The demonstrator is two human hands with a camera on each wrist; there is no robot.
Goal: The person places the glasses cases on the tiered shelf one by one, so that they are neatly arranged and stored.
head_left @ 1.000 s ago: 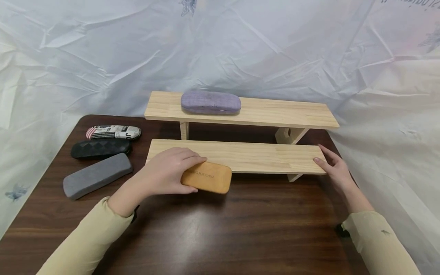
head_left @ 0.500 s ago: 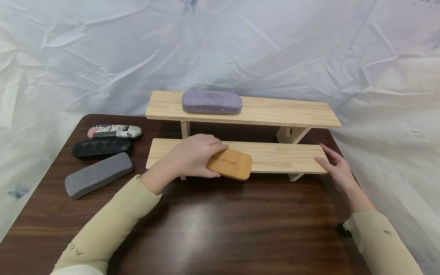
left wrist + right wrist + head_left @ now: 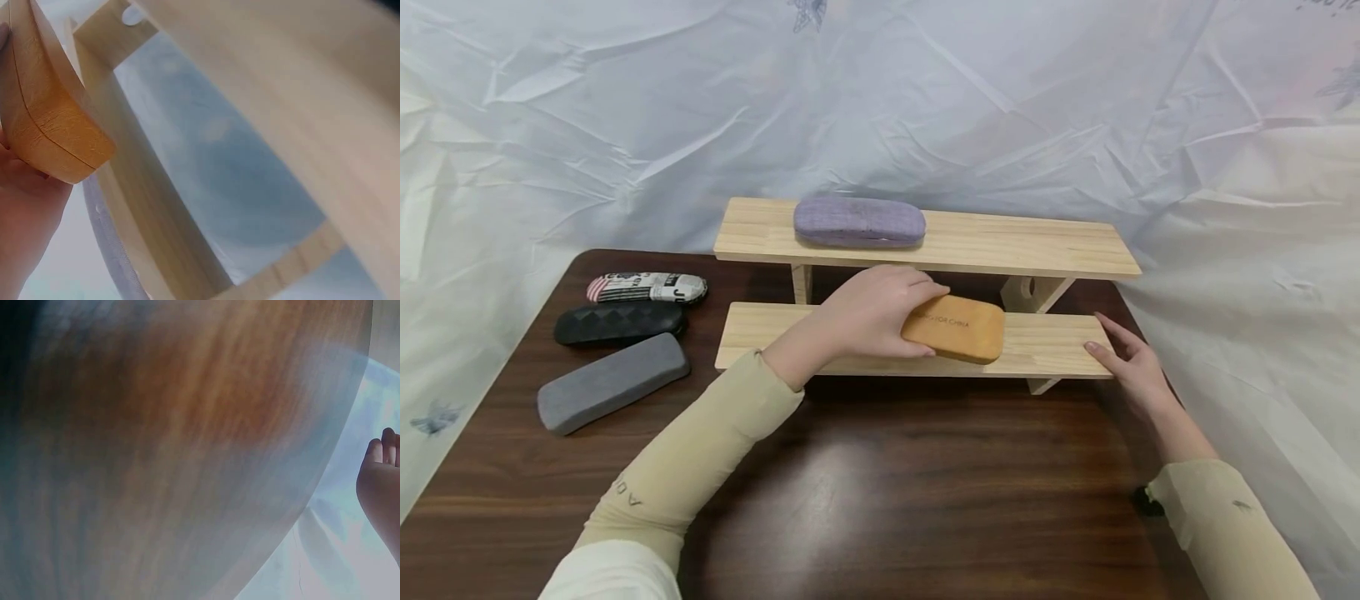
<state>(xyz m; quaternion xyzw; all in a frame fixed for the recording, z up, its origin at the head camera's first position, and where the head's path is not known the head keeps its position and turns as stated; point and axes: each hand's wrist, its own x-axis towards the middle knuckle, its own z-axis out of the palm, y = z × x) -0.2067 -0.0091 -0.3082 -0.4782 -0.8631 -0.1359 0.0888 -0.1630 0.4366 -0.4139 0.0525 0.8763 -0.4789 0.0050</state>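
Observation:
My left hand [image 3: 880,312] grips the left end of an orange-tan glasses case [image 3: 964,329], thumb on the near side and fingers over the top. The case is over the lower board of a two-tier wooden shelf [image 3: 763,325]; the head view does not show whether they touch. In the left wrist view, the case [image 3: 53,119] and part of the left hand [image 3: 28,200] appear beside the shelf frame. My right hand [image 3: 1135,371] holds the lower board's right end, thumb on top; its other fingers are partly hidden. A purple glasses case [image 3: 859,222] lies on the upper board.
Left of the shelf, a newsprint-patterned case [image 3: 647,287], a black case [image 3: 620,323] and a grey case [image 3: 613,383] lie on the dark wooden table [image 3: 925,483]. A pale, wrinkled curtain [image 3: 1000,100] hangs close behind and along the right side.
My left hand has carried the orange-tan case right and away from me, from the lower board's front left to over its right half. The right hand stays at the board's end.

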